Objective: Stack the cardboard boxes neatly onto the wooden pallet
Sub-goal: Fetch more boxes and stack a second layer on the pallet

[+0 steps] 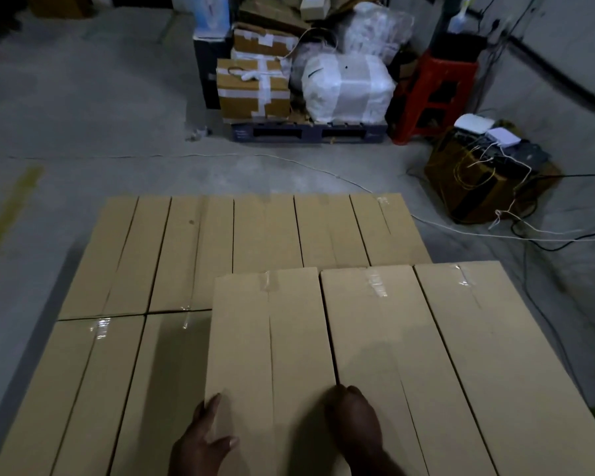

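Long tan cardboard boxes fill the lower half of the head view in a flat layer (200, 249). On top of that layer lie three more long boxes side by side at the right. The leftmost upper box (268, 338) is held at its near end by both hands. My left hand (203, 438) grips its near left corner, thumb on top. My right hand (354, 424) presses on its near right edge, at the seam with the middle upper box (389, 345). The third upper box (495, 338) lies furthest right. The pallet under the stack is hidden.
Bare concrete floor surrounds the stack. At the back, a dark pallet (310, 134) carries taped boxes and white wrapped bundles. A red plastic stool (433, 94) stands beside it. A box with devices and cables (485, 173) sits at the right; white and black cables (495, 235) trail across the floor.
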Tool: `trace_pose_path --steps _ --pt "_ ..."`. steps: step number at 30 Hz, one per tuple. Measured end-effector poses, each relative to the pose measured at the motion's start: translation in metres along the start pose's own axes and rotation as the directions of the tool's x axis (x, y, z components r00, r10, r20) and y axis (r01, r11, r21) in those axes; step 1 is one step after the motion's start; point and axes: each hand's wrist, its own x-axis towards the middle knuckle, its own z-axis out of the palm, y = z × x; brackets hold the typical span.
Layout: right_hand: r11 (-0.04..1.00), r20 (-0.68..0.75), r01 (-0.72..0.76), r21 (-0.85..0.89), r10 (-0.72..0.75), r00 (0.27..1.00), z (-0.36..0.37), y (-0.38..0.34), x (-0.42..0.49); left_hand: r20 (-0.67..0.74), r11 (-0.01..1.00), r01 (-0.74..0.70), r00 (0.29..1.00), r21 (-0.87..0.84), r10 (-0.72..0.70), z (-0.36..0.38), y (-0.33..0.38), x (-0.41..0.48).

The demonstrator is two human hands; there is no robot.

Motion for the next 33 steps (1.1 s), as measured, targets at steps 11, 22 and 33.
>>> trace_pose_path --steps 11,22,33 --pt "0.996 0.046 -0.044 -0.083 0.048 0.998 0.010 -0.014 -0.006 -0.061 0.994 0.002 0.998 0.109 0.004 0.003 0.004 -0.001" --pt "0.950 0.054 0.148 -0.274 -0.138 0.989 0.048 0.026 -0.057 0.037 0.944 -0.069 0.998 0.324 0.060 0.013 0.024 -0.041" --pt "0.930 0.109 0.254 -0.264 -0.233 0.966 0.101 0.094 -0.135 0.204 0.889 -0.185 0.973 0.420 0.106 0.016 -0.028 -0.119"
